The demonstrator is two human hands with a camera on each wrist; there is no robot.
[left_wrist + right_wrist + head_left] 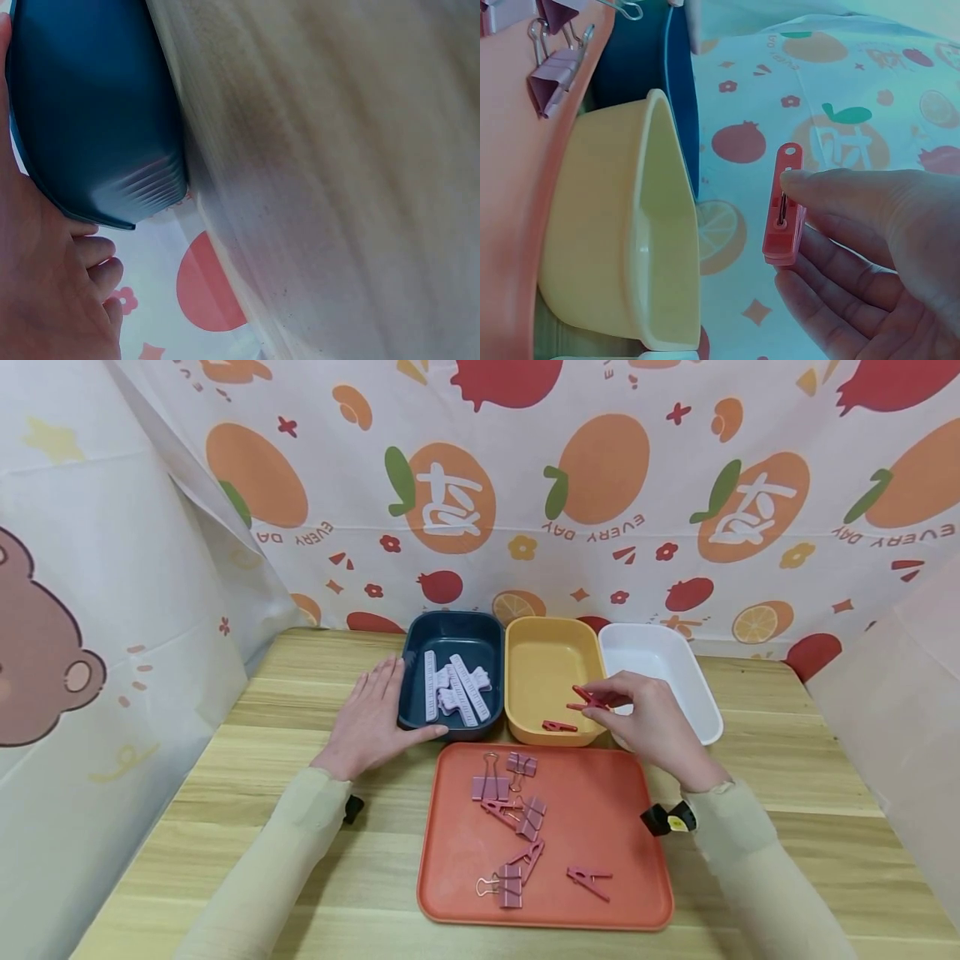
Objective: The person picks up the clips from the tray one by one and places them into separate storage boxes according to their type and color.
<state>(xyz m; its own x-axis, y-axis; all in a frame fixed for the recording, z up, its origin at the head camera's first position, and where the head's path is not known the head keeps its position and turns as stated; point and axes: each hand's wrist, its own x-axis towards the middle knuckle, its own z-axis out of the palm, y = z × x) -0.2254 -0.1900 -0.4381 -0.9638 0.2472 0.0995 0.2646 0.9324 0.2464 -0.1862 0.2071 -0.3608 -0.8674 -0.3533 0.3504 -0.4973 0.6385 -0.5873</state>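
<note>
Between thumb and fingers, my right hand pinches a red clothespin above the front right part of the yellow bin. Another red clothespin lies in that bin near its front wall. My left hand rests against the dark blue bin, straight fingers along its left side and thumb at the front rim. Several pale lilac long clips lie inside the blue bin. On the red-orange tray are several mauve binder clips and red clothespins.
A white bin stands right of the yellow one, partly behind my right hand. The three bins sit side by side on the wooden table, just beyond the tray. A fruit-print cloth hangs behind them.
</note>
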